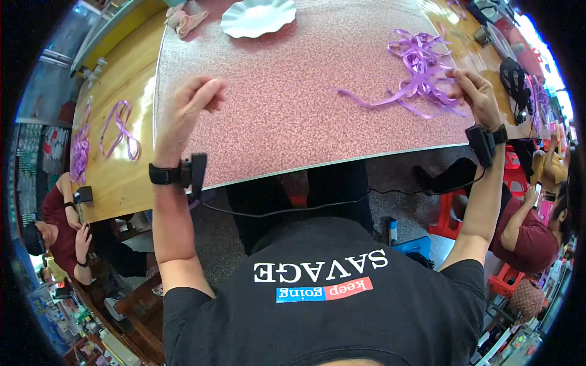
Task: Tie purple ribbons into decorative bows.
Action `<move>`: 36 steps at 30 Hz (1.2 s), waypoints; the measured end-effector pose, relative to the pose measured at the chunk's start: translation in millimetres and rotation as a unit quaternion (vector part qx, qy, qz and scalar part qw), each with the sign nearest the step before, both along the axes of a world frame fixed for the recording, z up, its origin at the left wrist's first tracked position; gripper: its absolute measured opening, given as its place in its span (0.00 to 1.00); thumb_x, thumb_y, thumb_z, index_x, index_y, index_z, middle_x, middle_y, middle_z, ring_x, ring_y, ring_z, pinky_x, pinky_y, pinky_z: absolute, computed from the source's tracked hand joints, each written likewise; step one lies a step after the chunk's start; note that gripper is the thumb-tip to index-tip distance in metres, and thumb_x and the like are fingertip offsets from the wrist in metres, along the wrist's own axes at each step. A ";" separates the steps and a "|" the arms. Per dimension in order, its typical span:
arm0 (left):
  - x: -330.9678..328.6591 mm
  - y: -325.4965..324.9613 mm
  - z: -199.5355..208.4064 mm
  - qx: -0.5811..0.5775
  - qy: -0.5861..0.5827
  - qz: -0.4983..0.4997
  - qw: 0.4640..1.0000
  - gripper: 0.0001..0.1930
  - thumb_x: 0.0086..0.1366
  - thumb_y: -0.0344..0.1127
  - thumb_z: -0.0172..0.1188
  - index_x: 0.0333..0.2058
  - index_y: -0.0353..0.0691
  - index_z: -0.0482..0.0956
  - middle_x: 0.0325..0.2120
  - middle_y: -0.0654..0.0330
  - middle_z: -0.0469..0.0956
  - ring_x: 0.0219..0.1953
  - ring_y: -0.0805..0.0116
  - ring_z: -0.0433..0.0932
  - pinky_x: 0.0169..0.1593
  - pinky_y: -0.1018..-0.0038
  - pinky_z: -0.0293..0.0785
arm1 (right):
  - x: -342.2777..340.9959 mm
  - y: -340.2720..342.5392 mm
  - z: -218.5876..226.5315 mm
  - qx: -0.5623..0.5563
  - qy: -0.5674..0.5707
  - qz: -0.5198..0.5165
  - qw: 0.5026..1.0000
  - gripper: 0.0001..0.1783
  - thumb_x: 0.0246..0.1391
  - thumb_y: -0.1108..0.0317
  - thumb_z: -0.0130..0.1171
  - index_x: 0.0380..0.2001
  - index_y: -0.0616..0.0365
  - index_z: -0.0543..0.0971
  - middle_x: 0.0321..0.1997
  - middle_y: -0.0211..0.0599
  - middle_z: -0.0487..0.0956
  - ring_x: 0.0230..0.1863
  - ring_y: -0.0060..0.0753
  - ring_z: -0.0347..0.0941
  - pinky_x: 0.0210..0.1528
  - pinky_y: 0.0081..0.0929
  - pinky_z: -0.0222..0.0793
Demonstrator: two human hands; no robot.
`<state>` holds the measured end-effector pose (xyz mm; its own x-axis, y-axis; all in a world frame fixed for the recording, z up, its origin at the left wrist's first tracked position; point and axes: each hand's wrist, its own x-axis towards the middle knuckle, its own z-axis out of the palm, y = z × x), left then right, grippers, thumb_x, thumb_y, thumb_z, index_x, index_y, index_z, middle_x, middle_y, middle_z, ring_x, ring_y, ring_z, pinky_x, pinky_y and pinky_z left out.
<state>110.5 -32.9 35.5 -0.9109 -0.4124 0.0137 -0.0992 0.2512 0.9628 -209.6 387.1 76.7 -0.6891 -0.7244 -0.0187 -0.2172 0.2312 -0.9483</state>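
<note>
My left hand (196, 100) is raised over the left side of the pink speckled table mat (287, 104). Its fingers are curled closed with the thumb on top; whatever might be inside is hidden. On the right, my right hand (479, 93) is closed at the edge of a tangled heap of purple ribbon (421, 64), its fingertips pinched on the ribbon. One loose ribbon end trails leftward from the heap across the mat. Both wrists wear black straps with small devices, and a dark cable runs between them.
A white scalloped plate (257, 17) and a crumpled pale cloth (185, 19) lie at the far edge. More purple ribbon (122, 131) rests on the wooden table (116, 183) at left. A black cable bundle (516, 85) is at right. People sit on both sides.
</note>
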 end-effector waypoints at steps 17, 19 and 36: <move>-69.4 111.6 -1.0 0.487 0.217 -0.174 0.828 0.21 0.74 0.46 0.40 0.49 0.35 0.72 0.51 0.48 0.74 0.56 0.59 0.72 0.60 0.62 0.69 | 111.1 -89.6 24.7 0.014 -0.034 0.268 0.963 0.14 0.66 0.65 0.49 0.44 0.66 0.77 0.20 0.29 0.76 0.13 0.10 0.66 0.15 0.09 0.62; -65.1 93.2 -5.1 0.524 0.215 -0.140 0.812 0.16 0.73 0.43 0.44 0.44 0.37 0.73 0.49 0.51 0.76 0.56 0.58 0.72 0.60 0.63 0.69 | 108.2 -81.0 18.3 0.037 -0.078 0.207 0.975 0.14 0.67 0.67 0.47 0.43 0.68 0.76 0.19 0.31 0.75 0.12 0.11 0.65 0.15 0.09 0.61; -46.8 23.4 -37.4 0.601 0.331 0.124 0.716 0.09 0.64 0.33 0.61 0.42 0.40 0.78 0.43 0.59 0.80 0.51 0.63 0.76 0.58 0.64 0.70 | 111.0 -60.9 -9.9 0.109 -0.136 0.186 0.967 0.14 0.66 0.68 0.47 0.43 0.68 0.77 0.21 0.34 0.76 0.13 0.17 0.68 0.16 0.12 0.62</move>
<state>63.7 -9.5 -1.9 -0.7652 -0.6371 -0.0921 0.5818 -0.7457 0.3246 -98.6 326.2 66.9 -0.3293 -0.8798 -0.3427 -0.0723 0.3854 -0.9199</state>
